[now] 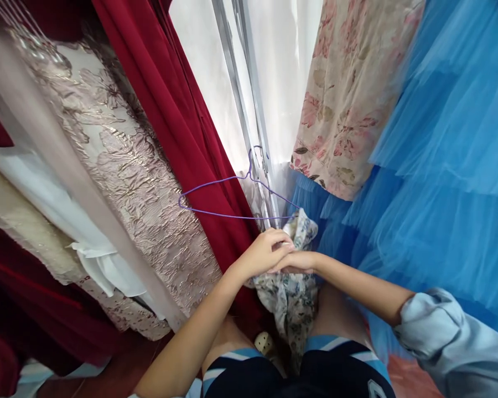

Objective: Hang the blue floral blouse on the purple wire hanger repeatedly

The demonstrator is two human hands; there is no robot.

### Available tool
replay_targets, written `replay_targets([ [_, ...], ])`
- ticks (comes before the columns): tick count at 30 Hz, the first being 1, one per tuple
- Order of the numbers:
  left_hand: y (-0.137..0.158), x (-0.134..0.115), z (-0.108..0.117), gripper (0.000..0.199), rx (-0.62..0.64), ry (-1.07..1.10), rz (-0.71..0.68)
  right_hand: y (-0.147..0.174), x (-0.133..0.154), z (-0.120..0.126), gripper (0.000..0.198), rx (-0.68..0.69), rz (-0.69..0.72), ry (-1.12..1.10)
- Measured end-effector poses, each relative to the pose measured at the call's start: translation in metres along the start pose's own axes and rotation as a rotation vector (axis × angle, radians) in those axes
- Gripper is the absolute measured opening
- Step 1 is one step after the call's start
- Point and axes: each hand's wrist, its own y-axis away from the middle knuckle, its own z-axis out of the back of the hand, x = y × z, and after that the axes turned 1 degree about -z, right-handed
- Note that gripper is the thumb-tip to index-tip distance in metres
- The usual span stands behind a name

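A thin purple hanger (228, 215) is at the centre, with its hook up by the metal rail posts. From its right end hangs a white garment with a blue-grey floral print (288, 301), bunched up and falling between my legs. My left hand (269, 251) curls over the cloth just below the hanger, its fingers bent. Meeting it from the right, my right hand (296, 261) lies with its fingers closed on the same cloth, partly beneath the left. The left half of the hanger carries nothing.
Metal posts (255, 105) stand before a bright white curtain (282, 66). A dark red drape (174, 121) and a shiny embossed dress (136, 182) hang to the left. A pink-flowered garment (344, 105) and layered blue tulle (448, 143) hang to the right.
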Motion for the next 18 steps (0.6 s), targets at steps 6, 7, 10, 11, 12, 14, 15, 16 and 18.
replay_targets([
  [6, 0.032, 0.035, 0.003, 0.055, 0.164, 0.402, 0.204, 0.025, 0.003, -0.008, 0.036, 0.002, 0.035, -0.306],
  [7, 0.04, 0.041, 0.002, 0.059, 0.205, 0.436, 0.261, 0.03, 0.008, -0.005, 0.037, 0.017, 0.015, -0.338],
  [10, 0.063, 0.057, 0.002, 0.057, 0.358, 0.401, 0.402, 0.046, 0.03, 0.01, 0.041, -0.03, 0.021, -0.248],
  [11, 0.07, 0.062, 0.006, 0.053, 0.382, 0.373, 0.428, 0.05, 0.037, 0.018, 0.039, -0.087, 0.051, -0.141],
  [12, 0.077, 0.066, 0.013, 0.05, 0.363, 0.344, 0.442, 0.053, 0.044, 0.028, 0.036, -0.155, 0.085, -0.005],
  [14, 0.088, 0.073, 0.036, 0.047, 0.213, 0.275, 0.45, 0.056, 0.054, 0.051, 0.027, -0.315, 0.15, 0.287],
  [15, 0.092, 0.076, 0.05, 0.047, 0.13, 0.232, 0.451, 0.056, 0.058, 0.063, 0.024, -0.399, 0.184, 0.385],
  [16, 0.096, 0.078, 0.065, 0.046, 0.066, 0.179, 0.452, 0.054, 0.061, 0.074, 0.023, -0.481, 0.22, 0.447],
  [18, 0.1, 0.079, 0.096, 0.041, 0.005, 0.03, 0.451, 0.047, 0.063, 0.093, 0.021, -0.614, 0.294, 0.525],
])
